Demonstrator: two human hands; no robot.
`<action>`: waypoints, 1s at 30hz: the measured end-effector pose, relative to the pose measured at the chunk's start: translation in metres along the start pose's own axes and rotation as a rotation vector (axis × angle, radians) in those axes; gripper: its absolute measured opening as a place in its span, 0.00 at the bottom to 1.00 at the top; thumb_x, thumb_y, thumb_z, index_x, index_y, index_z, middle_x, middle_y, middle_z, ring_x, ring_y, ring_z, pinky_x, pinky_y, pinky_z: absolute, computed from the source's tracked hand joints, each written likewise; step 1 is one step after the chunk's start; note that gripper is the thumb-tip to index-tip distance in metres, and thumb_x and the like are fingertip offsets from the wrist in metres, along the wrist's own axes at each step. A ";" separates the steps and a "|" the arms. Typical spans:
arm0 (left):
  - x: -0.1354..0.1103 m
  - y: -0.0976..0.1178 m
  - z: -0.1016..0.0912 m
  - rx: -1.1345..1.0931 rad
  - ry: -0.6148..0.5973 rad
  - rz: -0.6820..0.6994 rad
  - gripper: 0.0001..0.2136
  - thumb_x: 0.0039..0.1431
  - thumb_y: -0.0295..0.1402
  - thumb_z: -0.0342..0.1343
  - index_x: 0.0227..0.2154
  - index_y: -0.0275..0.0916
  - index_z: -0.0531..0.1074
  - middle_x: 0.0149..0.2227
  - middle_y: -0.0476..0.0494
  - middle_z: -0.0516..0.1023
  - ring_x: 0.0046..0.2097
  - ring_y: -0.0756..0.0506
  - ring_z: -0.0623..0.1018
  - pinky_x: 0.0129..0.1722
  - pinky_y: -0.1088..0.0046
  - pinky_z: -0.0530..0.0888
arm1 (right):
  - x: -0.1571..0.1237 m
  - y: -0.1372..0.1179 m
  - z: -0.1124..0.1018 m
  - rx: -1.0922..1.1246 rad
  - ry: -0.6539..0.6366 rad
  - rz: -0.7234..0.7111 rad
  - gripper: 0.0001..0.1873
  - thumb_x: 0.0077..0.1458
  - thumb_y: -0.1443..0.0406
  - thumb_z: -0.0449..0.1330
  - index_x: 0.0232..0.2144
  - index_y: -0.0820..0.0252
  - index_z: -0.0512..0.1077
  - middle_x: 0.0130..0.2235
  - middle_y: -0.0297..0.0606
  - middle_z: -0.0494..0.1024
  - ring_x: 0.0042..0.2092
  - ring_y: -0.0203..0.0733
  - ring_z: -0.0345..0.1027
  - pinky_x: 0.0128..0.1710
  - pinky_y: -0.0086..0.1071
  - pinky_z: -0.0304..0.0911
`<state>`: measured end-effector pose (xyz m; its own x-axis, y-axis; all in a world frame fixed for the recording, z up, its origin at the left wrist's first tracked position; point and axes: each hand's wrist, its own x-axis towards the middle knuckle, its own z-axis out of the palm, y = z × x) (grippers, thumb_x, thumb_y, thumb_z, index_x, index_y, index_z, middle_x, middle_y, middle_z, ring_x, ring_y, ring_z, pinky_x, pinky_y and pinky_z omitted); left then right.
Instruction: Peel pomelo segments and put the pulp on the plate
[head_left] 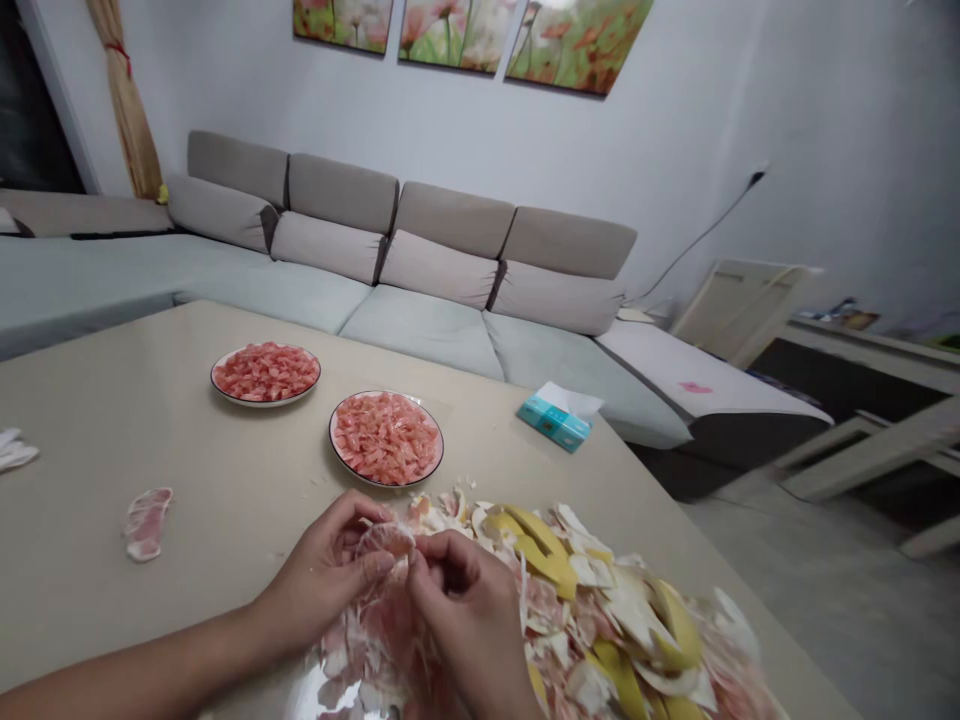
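My left hand [322, 572] and my right hand [466, 612] meet over a heap of peel, both pinching a pink pomelo segment [386, 541] with whitish membrane hanging from it. The heap of yellow rind and pale pink membrane [600, 625] lies under and to the right of my hands, spreading past the bottom of the view. Two white plates stand beyond my hands, each piled with pink pomelo flesh: the nearer plate [352, 468] lies closest to them, and the farther one [225, 387] is to its left.
A strip of pink-and-white peel [147, 524] and a white cloth or tissue [15, 450] lie on the beige table [150, 440]. A teal tissue box [559, 420] stands near the far edge. A grey sofa [420, 335] lies beyond the table, with tiled floor to the right.
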<state>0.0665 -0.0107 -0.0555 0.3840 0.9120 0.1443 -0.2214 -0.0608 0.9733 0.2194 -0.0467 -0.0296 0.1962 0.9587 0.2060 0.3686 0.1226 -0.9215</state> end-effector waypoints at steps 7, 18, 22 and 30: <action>-0.004 0.009 0.002 0.074 -0.082 -0.006 0.11 0.58 0.36 0.59 0.44 0.42 0.73 0.44 0.43 0.76 0.48 0.42 0.74 0.49 0.68 0.69 | 0.000 0.005 0.002 0.019 -0.001 -0.032 0.05 0.43 0.68 0.57 0.18 0.61 0.71 0.18 0.27 0.64 0.20 0.30 0.52 0.19 0.23 0.49; 0.002 0.021 0.000 -0.667 -0.257 -0.494 0.09 0.56 0.28 0.61 0.40 0.34 0.74 0.30 0.48 0.67 0.23 0.57 0.63 0.17 0.85 0.55 | -0.001 0.000 -0.003 -0.048 -0.006 -0.097 0.06 0.41 0.70 0.56 0.16 0.61 0.68 0.17 0.27 0.63 0.20 0.30 0.52 0.19 0.23 0.48; 0.002 0.020 -0.004 -0.712 -0.286 -0.576 0.06 0.58 0.29 0.59 0.38 0.36 0.72 0.28 0.50 0.65 0.21 0.58 0.62 0.15 0.86 0.51 | 0.000 -0.004 -0.004 -0.023 0.023 -0.072 0.05 0.39 0.69 0.56 0.15 0.60 0.68 0.16 0.27 0.63 0.20 0.31 0.53 0.19 0.24 0.48; 0.001 0.018 -0.010 -0.821 -0.482 -0.660 0.08 0.59 0.32 0.59 0.38 0.37 0.68 0.30 0.48 0.64 0.20 0.60 0.56 0.13 0.89 0.46 | 0.013 -0.009 -0.021 0.006 0.079 0.033 0.03 0.39 0.65 0.56 0.18 0.59 0.66 0.19 0.29 0.64 0.22 0.34 0.55 0.22 0.27 0.51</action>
<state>0.0537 -0.0068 -0.0394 0.9044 0.4085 -0.1232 -0.2985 0.8121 0.5013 0.2374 -0.0411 -0.0119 0.2795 0.9388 0.2012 0.3556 0.0934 -0.9300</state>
